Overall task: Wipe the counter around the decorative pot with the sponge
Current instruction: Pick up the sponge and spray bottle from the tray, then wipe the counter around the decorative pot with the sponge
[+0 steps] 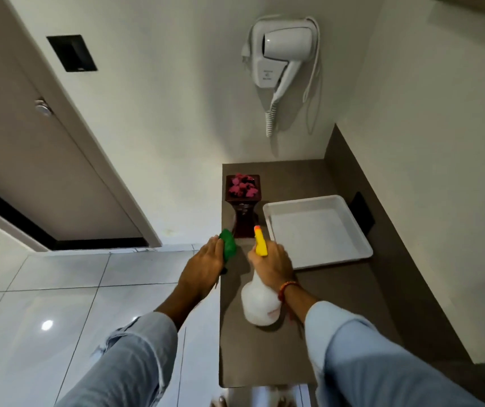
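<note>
While the left hand clutches a soft green sponge, the right hand grips a translucent spray bottle

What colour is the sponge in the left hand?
Green. The sponge shows best in the head view, held by the left hand beside the pot.

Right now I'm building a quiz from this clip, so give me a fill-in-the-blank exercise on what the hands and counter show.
1. The left hand presses a sponge coloured ____.
2. The right hand grips a spray bottle whose nozzle is ____.
3. The decorative pot holds flowers coloured ____.
4. Right of the pot, on the counter, lies an empty white ____.

Missing words: green; yellow; pink; tray
</note>
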Motion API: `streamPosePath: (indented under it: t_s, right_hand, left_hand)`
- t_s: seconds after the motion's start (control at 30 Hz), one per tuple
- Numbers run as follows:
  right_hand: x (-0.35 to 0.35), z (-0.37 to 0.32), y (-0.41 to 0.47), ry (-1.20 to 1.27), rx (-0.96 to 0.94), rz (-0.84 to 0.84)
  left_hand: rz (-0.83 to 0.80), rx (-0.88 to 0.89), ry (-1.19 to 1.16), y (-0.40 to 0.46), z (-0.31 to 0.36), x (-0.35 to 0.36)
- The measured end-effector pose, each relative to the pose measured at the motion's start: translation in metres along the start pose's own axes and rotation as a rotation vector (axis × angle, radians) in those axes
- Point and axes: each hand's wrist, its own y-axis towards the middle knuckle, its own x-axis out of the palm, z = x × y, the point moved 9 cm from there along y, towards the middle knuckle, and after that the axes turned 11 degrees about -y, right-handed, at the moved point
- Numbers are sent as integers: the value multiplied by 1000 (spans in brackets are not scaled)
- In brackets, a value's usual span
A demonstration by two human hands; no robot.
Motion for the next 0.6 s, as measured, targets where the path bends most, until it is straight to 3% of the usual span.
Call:
streamPosePath:
  t_s: [0.07, 0.2, 0.3, 0.5, 0.6]
  right_hand:
    - [13, -9, -3, 10, -1, -37]
    - [10, -23, 1, -84, -64, 33]
    - [-6, -6, 15, -22, -36, 84]
    - [-85, 40, 57, 59, -6, 363]
    - [-104, 72, 93, 162, 72, 287]
  left_hand:
    - [8, -22, -6, -8, -9, -2]
    - [22, -31, 9, -13, -15, -5]
    - [20, -34, -7, -10, -16, -3]
    - [22, -29, -72, 6, -11, 9]
    - [19, -72, -134, 17, -10, 16]
